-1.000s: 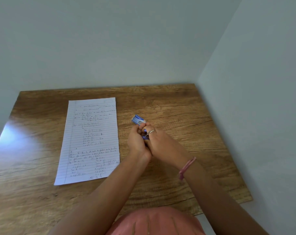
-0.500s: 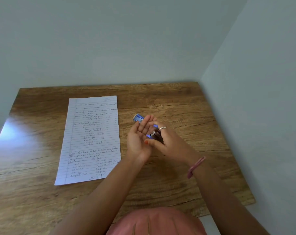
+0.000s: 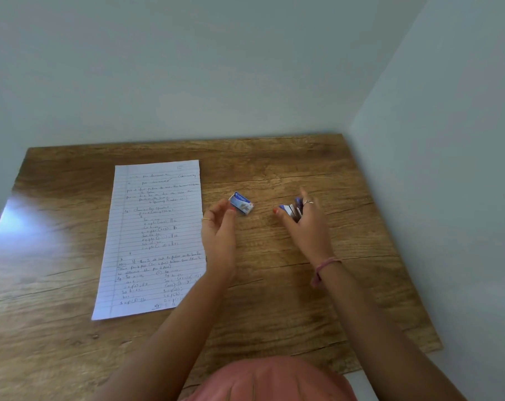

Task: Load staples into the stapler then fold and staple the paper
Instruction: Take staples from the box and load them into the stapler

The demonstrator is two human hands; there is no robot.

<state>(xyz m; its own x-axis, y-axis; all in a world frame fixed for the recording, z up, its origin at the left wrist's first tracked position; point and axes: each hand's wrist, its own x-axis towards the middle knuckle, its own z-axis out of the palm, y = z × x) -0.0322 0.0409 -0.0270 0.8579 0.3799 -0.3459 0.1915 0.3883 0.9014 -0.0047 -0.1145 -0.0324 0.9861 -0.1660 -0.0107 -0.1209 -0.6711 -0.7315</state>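
Note:
A small blue-and-white staple box (image 3: 241, 202) lies on the wooden table (image 3: 274, 285) right of a handwritten lined paper (image 3: 155, 235). My left hand (image 3: 220, 227) is at the box, fingers curved, fingertips touching its near left end. My right hand (image 3: 306, 224) is farther right and holds a small blue-and-silver stapler (image 3: 291, 209) between thumb and fingers; most of the stapler is hidden by the hand and blurred.
Pale walls stand close behind the table and along its right side. The table's right edge (image 3: 413, 285) runs just beyond my right forearm. A pink garment (image 3: 268, 380) shows at the bottom.
My hands were together over the stapler; they have parted. The left hand moved left to the staple box, the right carried the stapler to the right.

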